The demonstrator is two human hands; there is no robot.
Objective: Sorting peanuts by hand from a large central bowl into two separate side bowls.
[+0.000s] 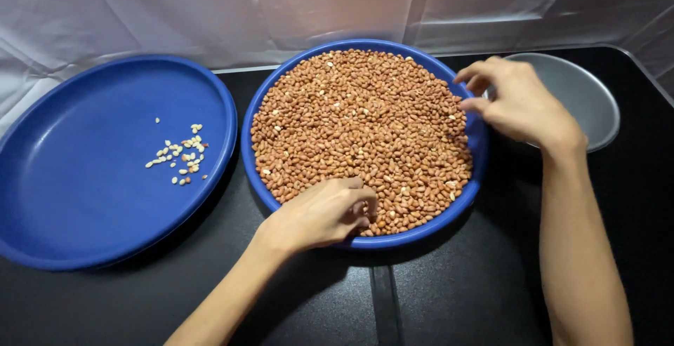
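Nearest, a black desk (435, 297) fills the bottom of the view, its dark top matte, with a faint seam running from the front edge toward the middle. Two bare forearms reach in across it from below.

The left hand (319, 214) rests palm down on the near rim of a round blue tray (247, 142) in the middle of the desk. Its fingers (359, 209) are curled together, tips pressed into the near edge of the heap of peanuts (361, 125), red-brown in their skins, which covers nearly the whole tray in a shallow layer. Whether a nut is pinched between them cannot be told.

The right hand (519, 100) hovers over the tray's right rim, farther back. Its thumb and forefinger are drawn close together but not touching, the other fingers loosely bent; nothing shows between them.

To the left, just beside the full tray, lies a second blue tray (63, 177) of the same kind, overhanging the desk's left edge. On it sits only a small scatter of pale, skinless peanut pieces (179, 156), with a few reddish bits among them.

Behind the right hand, at the far right of the desk, stands a grey metal bowl (590, 100), partly hidden by the hand.

Farthest back, a creased white sheet (281, 2) hangs as a backdrop across the whole width.
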